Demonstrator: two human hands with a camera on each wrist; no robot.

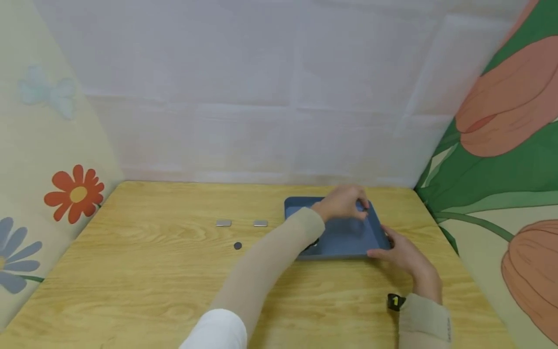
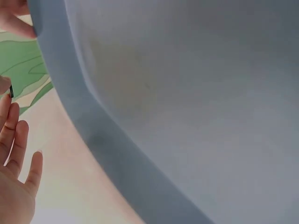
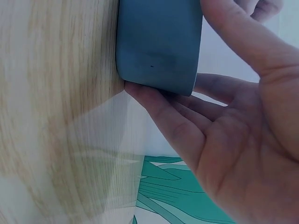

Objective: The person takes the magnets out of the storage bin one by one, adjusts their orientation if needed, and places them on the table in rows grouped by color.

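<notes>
A blue-grey tray (image 1: 348,237) with raised sides lies on the wooden table. Over its far right part, my left hand (image 1: 342,201) pinches a small thin black piece (image 2: 11,91) between thumb and fingertips; seen edge-on, its exact kind is unclear. My right hand (image 1: 403,252) holds the tray's near right corner, thumb at the front side and fingers around the right side. In the right wrist view, the fingers touch the tray's outer wall (image 3: 159,46). Inside the tray's near left part, dark items (image 1: 313,244) are mostly hidden behind my left forearm.
Left of the tray, two small silvery rectangular pieces, one farther left (image 1: 224,223) and one nearer the tray (image 1: 260,223), lie on the table (image 1: 152,271). A small dark disc (image 1: 237,245) lies in front of them. Printed floral cloths (image 1: 501,194) and a white cloth (image 1: 218,97) surround the table.
</notes>
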